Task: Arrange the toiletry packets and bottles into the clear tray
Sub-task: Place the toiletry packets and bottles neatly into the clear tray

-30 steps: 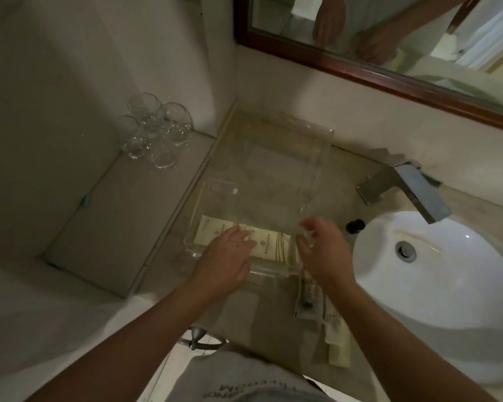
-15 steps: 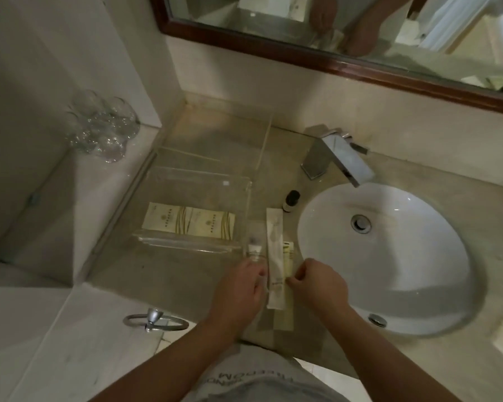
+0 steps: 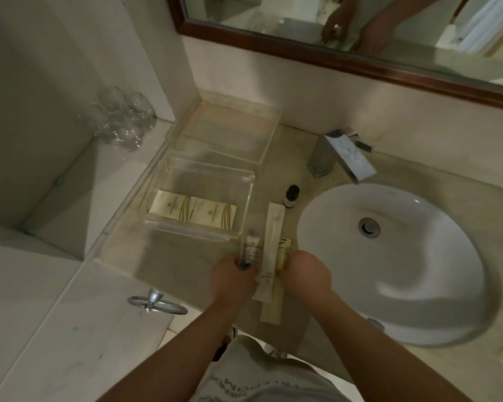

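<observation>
Packets point(image 3: 269, 250) lie lengthwise just right of the clear tray point(image 3: 246, 210); left hand point(image 3: 234, 275) and right hand point(image 3: 308, 272) both pinch them

Dim, greenish light; soft motion blur throughout, wide-angle bending at edges, faint sheen on the sink point(image 3: 395, 288).

place: hotel-style bathroom | evidence: sink point(image 3: 389, 256), faucet point(image 3: 340, 155), mirror point(image 3: 346, 33), glasses point(image 3: 122, 120), toiletry packets point(image 3: 193, 211)

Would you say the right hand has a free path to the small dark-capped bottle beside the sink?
Probably yes: the small bottle stands alone on the counter, nothing between it and the right hand, though that hand is busy with the packets.
</observation>
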Demonstrator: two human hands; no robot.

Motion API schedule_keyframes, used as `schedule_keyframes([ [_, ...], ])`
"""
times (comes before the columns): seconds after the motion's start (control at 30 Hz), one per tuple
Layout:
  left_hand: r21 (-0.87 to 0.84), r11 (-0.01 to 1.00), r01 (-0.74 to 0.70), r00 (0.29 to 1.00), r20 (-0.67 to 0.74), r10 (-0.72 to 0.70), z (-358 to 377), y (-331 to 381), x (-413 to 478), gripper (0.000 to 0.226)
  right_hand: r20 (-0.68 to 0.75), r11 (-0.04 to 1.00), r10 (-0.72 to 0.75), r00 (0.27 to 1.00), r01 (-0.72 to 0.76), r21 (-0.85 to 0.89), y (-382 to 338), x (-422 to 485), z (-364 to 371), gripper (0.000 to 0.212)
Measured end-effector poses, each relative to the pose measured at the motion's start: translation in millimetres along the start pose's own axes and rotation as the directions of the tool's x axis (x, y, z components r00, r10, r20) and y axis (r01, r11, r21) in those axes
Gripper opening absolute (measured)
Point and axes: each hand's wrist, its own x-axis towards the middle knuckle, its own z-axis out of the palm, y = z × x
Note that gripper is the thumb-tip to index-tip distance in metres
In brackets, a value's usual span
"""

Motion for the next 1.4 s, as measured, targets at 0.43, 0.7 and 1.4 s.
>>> schedule_keyframes([
  [0.43,-0.053,0.996,0.067,0.996,0.065,-0.063,-26.7,-6.8,-4.1,0.025,-0.13,0.977,-0.002,0.991,0.03,0.21,24.3,-8.4,-14.4,0.014],
  [0.7,-0.276,0.96,0.037,0.998,-0.035,-0.048,-56.5,-11.4,-23.5,0.025,-0.316,0.944,-0.195,0.929,0.265,0.198,-15.1,-13.7,-53.6,0.011],
  [1.4,-0.825,0.526,0.205,0.975,0.126,-0.183,-183.5,-25.1,82.3,0.022,0.295,0.744,-0.59,0.752,0.648,-0.163,-243.7,113.2,0.6,0.012],
])
